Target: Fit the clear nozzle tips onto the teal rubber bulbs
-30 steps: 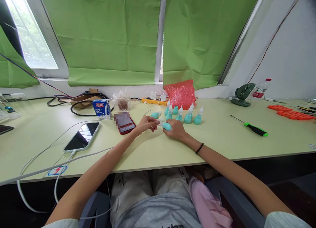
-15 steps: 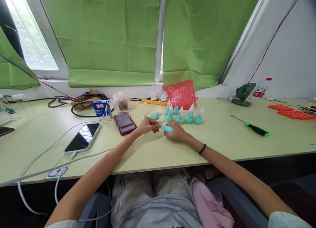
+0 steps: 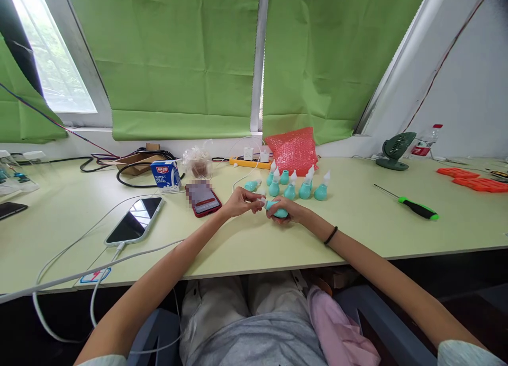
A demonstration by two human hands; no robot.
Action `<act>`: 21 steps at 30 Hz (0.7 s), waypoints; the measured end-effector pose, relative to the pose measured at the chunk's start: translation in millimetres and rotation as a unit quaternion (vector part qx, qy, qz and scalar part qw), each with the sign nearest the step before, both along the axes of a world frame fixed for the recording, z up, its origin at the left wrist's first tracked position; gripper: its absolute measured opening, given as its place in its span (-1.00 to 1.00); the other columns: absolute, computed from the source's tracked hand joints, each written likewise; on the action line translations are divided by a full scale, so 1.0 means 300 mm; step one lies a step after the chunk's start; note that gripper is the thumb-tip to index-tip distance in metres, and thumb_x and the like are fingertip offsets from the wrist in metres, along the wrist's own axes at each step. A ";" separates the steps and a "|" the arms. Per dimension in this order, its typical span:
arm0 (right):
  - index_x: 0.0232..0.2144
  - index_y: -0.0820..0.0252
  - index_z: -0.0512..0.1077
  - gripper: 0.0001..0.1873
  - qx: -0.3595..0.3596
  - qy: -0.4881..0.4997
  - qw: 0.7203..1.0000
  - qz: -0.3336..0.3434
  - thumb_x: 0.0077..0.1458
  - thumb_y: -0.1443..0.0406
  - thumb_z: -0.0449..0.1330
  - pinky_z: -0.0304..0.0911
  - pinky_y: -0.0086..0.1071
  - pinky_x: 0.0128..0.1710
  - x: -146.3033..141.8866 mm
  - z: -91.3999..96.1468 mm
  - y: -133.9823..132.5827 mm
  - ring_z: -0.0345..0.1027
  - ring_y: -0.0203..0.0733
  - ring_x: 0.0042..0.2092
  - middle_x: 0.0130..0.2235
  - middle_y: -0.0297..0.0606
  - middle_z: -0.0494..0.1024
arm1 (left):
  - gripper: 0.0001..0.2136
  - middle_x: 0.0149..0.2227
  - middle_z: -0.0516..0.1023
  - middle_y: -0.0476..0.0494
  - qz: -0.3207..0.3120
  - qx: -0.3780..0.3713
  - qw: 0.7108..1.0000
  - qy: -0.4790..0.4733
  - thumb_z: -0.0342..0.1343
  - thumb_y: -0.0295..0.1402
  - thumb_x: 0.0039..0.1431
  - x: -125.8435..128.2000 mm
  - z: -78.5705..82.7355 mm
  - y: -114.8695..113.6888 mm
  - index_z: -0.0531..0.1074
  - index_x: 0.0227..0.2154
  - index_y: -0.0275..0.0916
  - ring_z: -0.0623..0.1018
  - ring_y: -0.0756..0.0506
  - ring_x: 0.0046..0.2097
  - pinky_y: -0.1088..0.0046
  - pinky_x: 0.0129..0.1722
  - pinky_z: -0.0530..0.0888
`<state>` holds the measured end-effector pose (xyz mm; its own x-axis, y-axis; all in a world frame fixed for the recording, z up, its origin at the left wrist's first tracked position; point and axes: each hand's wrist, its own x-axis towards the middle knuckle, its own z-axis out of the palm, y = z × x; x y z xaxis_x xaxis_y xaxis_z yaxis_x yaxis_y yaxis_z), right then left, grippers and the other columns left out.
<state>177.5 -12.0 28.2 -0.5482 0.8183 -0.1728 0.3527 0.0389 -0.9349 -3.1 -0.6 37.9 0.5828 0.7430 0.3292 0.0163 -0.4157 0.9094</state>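
My right hand (image 3: 291,211) is wrapped round a teal rubber bulb (image 3: 279,211) just above the pale green table (image 3: 357,228). My left hand (image 3: 241,202) pinches the bulb's small whitish tip (image 3: 262,202) between thumb and fingers. Behind my hands stand several more teal bulbs with white tips (image 3: 305,186), upright in a loose row. One more teal bulb (image 3: 251,185) lies on its side to their left.
A red phone (image 3: 203,198) and a charging phone (image 3: 135,219) with white cable lie to the left. A milk carton (image 3: 165,174), plastic bag (image 3: 197,162), power strip (image 3: 249,162) and red bubble-wrap bag (image 3: 293,150) line the back. A green-handled screwdriver (image 3: 415,207) lies right.
My right hand has turned so its palm cups the bulb from beneath. Both hands stay together at the same spot, and the view has shifted slightly.
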 end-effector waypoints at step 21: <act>-0.47 0.25 0.33 -0.64 0.156 0.156 0.958 -0.182 -0.12 0.04 0.09 0.21 -0.47 -0.57 -0.031 -0.041 0.053 0.27 -0.33 -0.54 -0.60 -0.31 0.40 | -0.61 -0.13 0.31 -0.21 0.248 0.288 0.880 0.284 0.05 -0.27 -0.08 -0.018 -0.074 0.071 0.33 -0.11 -0.16 0.20 -0.25 -0.06 0.17 -0.11 0.18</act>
<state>168.2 4.0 15.9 -0.2012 0.9505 0.2369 0.1019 0.2608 -0.9600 -8.5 20.7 15.8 0.4270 0.7572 0.4943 0.7097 -0.6193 0.3358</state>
